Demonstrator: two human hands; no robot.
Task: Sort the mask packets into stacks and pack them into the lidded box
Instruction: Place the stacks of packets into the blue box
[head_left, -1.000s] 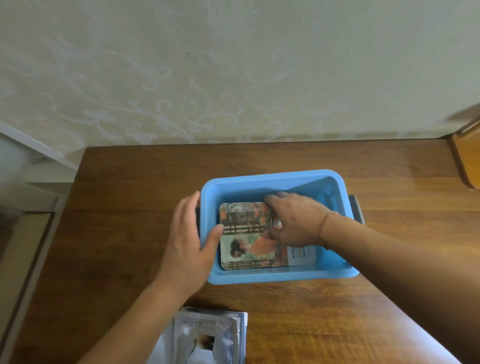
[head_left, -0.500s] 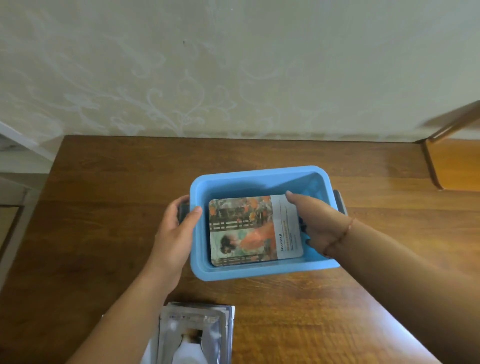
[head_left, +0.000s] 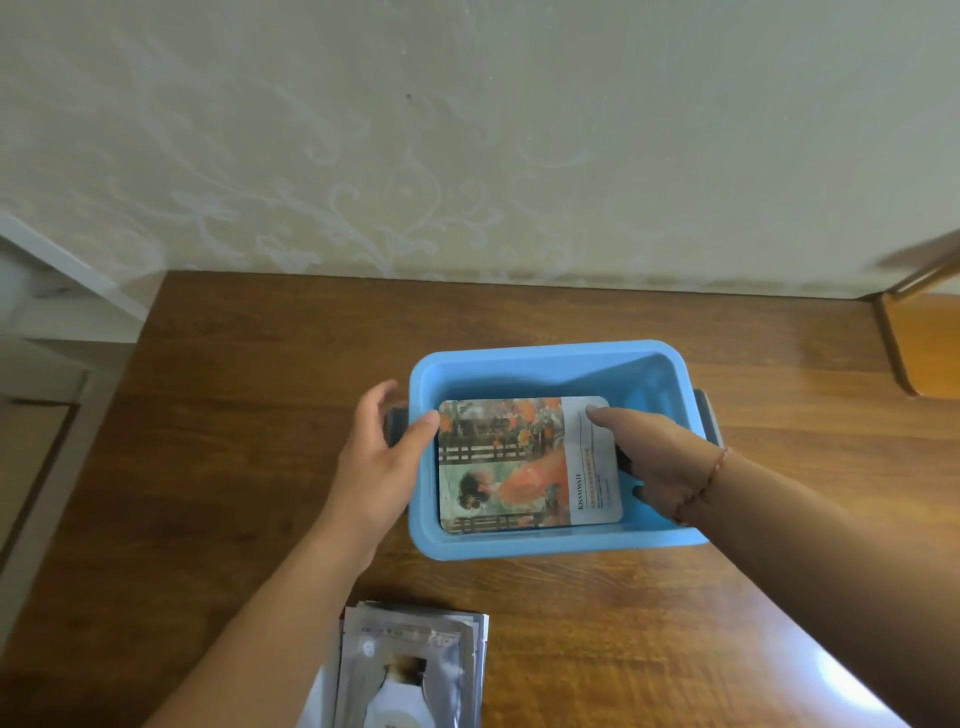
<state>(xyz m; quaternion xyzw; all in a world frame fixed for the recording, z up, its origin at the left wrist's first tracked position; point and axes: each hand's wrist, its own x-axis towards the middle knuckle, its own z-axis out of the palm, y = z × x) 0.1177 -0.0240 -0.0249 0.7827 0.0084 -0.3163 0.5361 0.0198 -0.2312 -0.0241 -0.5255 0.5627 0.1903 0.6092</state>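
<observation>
A wallpapered wall (head_left: 467, 130) with a pale scroll pattern runs along the far edge of the wooden bench (head_left: 234, 415); beyond the bench's far right corner part of an orange-brown wooden piece (head_left: 924, 353) shows, though what it is cannot be told; off the left edge stand pale surfaces (head_left: 47, 332), blurred. The blue box (head_left: 545, 545) sits near the middle of the bench with no lid on it, a dark grey latch (head_left: 706, 415) on its right end and another (head_left: 396, 423) on its left end. Inside, a stack of printed mask packets (head_left: 498, 462) lies flat on the box floor, toward the left and near walls, with the bare blue floor showing along the far and right sides. The left hand (head_left: 382, 462) grips the box's left end, thumb hooked over the rim and the fingers (head_left: 376, 400) curled round the outside by the latch. The right hand (head_left: 657, 457) reaches over the right wall into the box; its forefinger lies straight on the white right-hand part of the top packet, while the other fingers are hidden behind the hand and their state cannot be told; a thin bracelet (head_left: 714, 473) circles that wrist. At the near edge, left of centre, a stack of silvery mask packets (head_left: 415, 670) lies well apart from the box, partly covered by the left forearm and cut off by the frame.
</observation>
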